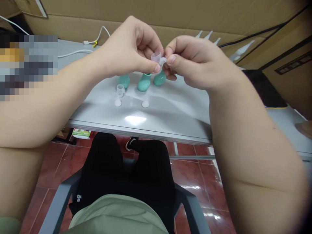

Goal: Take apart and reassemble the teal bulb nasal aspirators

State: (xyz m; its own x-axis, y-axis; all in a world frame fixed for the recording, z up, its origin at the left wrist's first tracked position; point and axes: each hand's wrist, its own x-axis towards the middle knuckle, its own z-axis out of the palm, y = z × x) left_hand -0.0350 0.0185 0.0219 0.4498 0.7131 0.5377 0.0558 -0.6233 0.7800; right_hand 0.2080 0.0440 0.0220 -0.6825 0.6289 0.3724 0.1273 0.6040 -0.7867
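Above the grey table, my left hand [140,48] pinches a small translucent plastic cup [156,57] between thumb and fingers. My right hand [188,60] is closed on a whitish side piece [163,60] at the cup's right; whether that piece is joined to the cup I cannot tell. Beneath the hands stand three teal rubber bulbs: a left one [123,81], a middle one [144,82] and a right one [159,79], partly covered by my fingers. Nearer to me lie a similar clear cup [120,90] and two small white domed pieces, one left [118,102], one right [145,103].
Several white pointed nozzles [242,51] stand at the back right, by a cardboard wall [73,13]. A white cable [75,52] runs along the back left. A dark flat object [262,91] lies to the right. The table's front edge [138,130] is above my lap.
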